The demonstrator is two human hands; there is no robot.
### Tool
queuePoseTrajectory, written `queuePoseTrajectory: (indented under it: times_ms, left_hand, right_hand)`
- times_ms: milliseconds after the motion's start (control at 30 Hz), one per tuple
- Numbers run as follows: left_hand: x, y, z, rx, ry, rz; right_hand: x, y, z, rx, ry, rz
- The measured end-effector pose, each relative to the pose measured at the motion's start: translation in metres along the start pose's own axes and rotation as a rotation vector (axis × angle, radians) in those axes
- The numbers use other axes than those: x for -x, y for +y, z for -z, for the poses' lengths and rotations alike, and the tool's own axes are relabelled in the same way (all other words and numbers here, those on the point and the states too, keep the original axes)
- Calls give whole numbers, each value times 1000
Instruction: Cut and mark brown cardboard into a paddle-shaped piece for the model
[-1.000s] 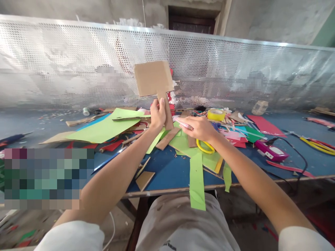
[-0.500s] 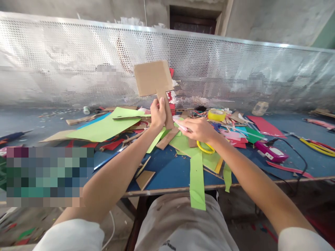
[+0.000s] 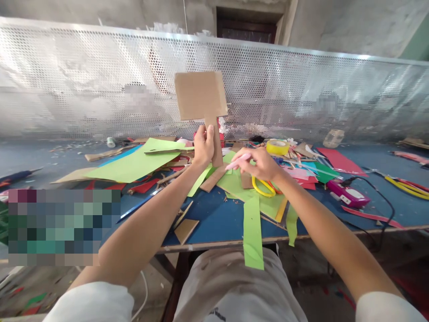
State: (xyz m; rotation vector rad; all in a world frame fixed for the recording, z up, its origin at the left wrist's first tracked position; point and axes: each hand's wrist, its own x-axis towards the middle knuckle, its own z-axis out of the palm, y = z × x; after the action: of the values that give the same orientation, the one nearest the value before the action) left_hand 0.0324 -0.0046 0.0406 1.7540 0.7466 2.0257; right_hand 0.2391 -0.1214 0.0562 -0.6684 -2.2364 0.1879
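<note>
My left hand (image 3: 204, 145) is closed round the handle of a brown cardboard paddle (image 3: 201, 95), a rectangular panel on a narrow strip. The paddle is held nearly upright above the table. In my right hand (image 3: 259, 162) is a slim pink pen-like tool (image 3: 238, 162), its tip pointing left toward the foot of the handle and apart from it. Under my right wrist show the yellow handles of a pair of scissors (image 3: 263, 187). Light green paper (image 3: 239, 185) and a cardboard strip (image 3: 213, 178) lie below my hands.
A perforated metal panel (image 3: 100, 80) runs along the back of the blue table (image 3: 214, 219). Around lie a large green sheet (image 3: 137, 158), a yellow tape roll (image 3: 277, 147), a purple box with a cord (image 3: 348, 194) and pliers (image 3: 402, 187). A green strip (image 3: 254, 232) overhangs the front edge.
The paddle has tilted more upright and shifted slightly right and up in my left hand. My right hand has turned the pink tool, so its tip now points down-left.
</note>
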Motion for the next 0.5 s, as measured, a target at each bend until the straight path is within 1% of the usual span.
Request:
queuePoseTrajectory:
  times_ms: [100,167,233,267,333,500]
  left_hand:
    - [8,10,-2,-29,-145,-41]
    - [13,15,-3,-78,-231,-90]
    - [16,19,-4,-127,-309,-132]
    - [18,21,-4,-149,-344,-144]
    - [20,24,-5,-181,-402,-151]
    - [23,30,-5,-223,-514,-181]
  right_hand:
    - [0,7,6,-102,298,-73]
    - [0,11,9,-68,478,-83]
    - [-1,14,10,-10,600,-77]
    - [-1,15,11,18,633,-72]
    - [-1,13,13,70,655,-63]
    - [-1,9,15,149,606,-64]
